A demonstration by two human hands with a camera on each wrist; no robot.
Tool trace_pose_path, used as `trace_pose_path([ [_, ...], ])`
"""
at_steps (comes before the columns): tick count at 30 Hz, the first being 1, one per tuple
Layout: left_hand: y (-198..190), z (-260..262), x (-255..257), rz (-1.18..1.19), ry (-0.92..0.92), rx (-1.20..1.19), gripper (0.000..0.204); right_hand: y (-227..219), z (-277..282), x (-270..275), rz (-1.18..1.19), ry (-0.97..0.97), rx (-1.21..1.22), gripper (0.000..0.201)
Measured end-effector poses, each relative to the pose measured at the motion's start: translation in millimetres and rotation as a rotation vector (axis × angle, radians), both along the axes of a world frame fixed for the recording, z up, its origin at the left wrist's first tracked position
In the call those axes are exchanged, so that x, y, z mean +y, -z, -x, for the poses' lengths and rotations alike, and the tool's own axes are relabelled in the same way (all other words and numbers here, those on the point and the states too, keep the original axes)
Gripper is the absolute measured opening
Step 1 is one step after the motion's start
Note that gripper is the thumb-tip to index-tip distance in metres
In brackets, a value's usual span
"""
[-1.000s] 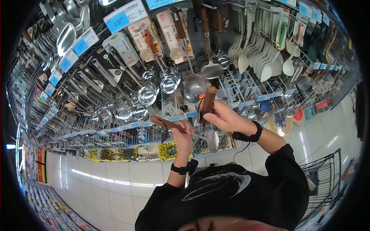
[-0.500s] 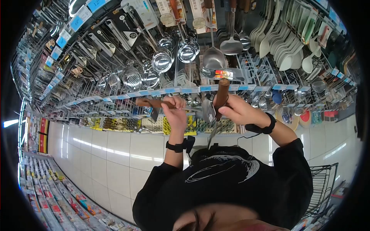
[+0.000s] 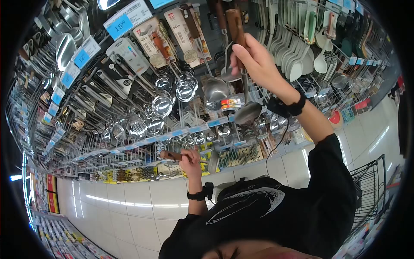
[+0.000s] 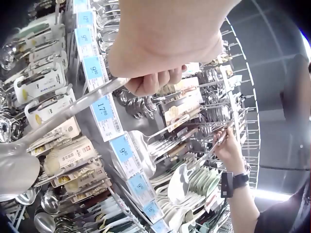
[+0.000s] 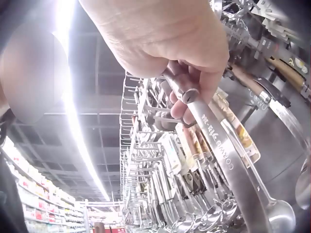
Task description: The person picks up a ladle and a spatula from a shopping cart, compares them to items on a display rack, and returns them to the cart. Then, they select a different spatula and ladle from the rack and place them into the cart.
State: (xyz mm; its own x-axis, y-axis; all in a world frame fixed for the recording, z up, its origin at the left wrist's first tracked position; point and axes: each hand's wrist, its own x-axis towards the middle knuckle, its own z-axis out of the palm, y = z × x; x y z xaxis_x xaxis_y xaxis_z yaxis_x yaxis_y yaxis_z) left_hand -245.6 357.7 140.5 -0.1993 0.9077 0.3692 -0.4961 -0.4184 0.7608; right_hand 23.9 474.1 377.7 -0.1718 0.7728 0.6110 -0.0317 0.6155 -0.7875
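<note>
Wooden-handled ladle (image 3: pixel 248 113), as its rounded metal head suggests, hangs head-down near the top centre of the head view, in front of the display rack (image 3: pixel 176 135). The right hand (image 3: pixel 257 62) holds it, fingers curled closely round the handle by its metal collar, with no gap to be seen in the grip. Lower, left of centre, the left hand (image 3: pixel 191 164) is likewise closed on a wooden-handled turner (image 4: pixel 20 174), whose broad metal head fills the lower left of the left wrist view.

The likeliest trouble is a knock: the ladle's head overlaps the hanging stock in the head view, so a quick swing could clip the hanging ladle (image 3: pixel 215 90) or rattle the pale spoons (image 3: pixel 296 69) at upper right. Whether anything touches now, I cannot tell. The cable (image 3: pixel 282 140) trailing from the right wrist might snag on the rack if that arm reaches further, and a careless turn could sweep the turner into the lower wares.
</note>
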Motion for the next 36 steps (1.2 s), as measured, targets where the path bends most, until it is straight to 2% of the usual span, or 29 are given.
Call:
trace_pose_path([
  [5, 2.0, 0.3, -3.0, 0.016, 0.026, -0.003, 0.047, -3.1, 0.1, 23.3, -0.014, 0.056, 0.016, 0.025],
  [16, 4.3, 2.1, -5.8, 0.036, -0.011, 0.000, 0.043, -18.3, 1.7, 35.7, -0.066, 0.096, 0.077, 0.027],
  [21, 10.4, 1.8, -2.9, 0.043, 0.012, 0.000, 0.043, -21.9, 2.1, 49.3, -0.063, 0.121, 0.010, 0.029],
  [25, 12.1, 1.2, -2.4, 0.045, 0.009, 0.006, 0.043, -17.9, -2.6, 84.2, -0.020, 0.138, -0.054, 0.032],
  [30, 8.5, -2.4, -6.2, 0.081, 0.009, -0.026, 0.044, -19.0, -2.5, 118.2, -0.053, 0.290, -0.205, 0.038],
  [36, 13.1, 2.7, -9.1, 0.032, 0.030, -0.001, 0.043, -17.2, -2.0, 143.2, -0.007, 0.369, -0.267, 0.042],
])
